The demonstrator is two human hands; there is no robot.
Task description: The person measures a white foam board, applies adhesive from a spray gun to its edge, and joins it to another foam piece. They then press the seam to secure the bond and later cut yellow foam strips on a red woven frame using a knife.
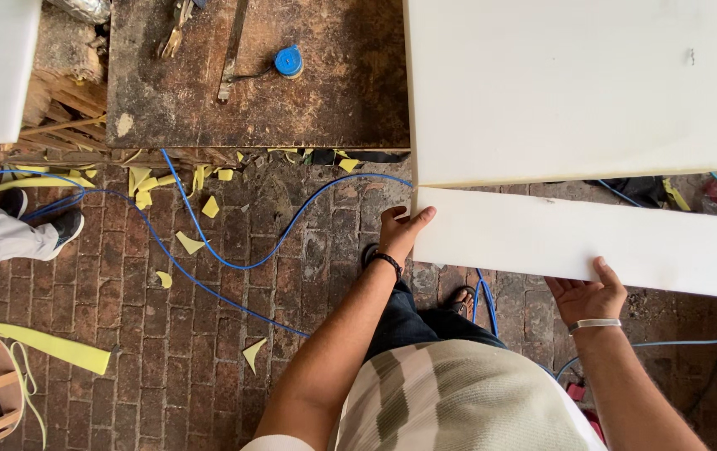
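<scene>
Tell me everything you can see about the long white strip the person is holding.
The white foam strip is a long, flat rectangle with clean straight edges, looking like soft foam. It is held level above the brick floor, beside the larger foam slab. The left hand grips its left end; the right hand supports its near edge.

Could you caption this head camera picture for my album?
Two bare hands, left hand and right hand, hold a white foam strip beside a larger foam slab.

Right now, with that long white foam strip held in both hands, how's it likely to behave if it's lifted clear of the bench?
The white foam strip is probably light: the left hand and right hand hold it only at its edge. It looks thick and stays straight, so likely fairly stiff, though the unsupported far end may sag. It seems unlikely to roll.
</scene>
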